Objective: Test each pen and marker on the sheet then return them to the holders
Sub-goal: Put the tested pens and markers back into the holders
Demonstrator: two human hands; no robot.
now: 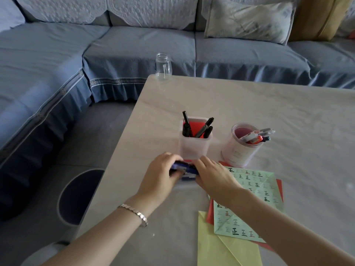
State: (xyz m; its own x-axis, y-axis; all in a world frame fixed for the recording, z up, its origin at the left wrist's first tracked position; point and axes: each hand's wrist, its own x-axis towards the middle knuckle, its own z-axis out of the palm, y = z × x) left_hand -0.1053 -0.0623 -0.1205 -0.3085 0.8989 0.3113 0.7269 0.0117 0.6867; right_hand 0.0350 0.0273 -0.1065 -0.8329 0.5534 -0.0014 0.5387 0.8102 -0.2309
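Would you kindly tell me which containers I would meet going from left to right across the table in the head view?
Clear glass jar → square holder of black markers → round holder of pens.

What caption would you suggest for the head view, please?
Left hand and right hand hold a blurred blue item in front of the square holder, beside the green sheet.
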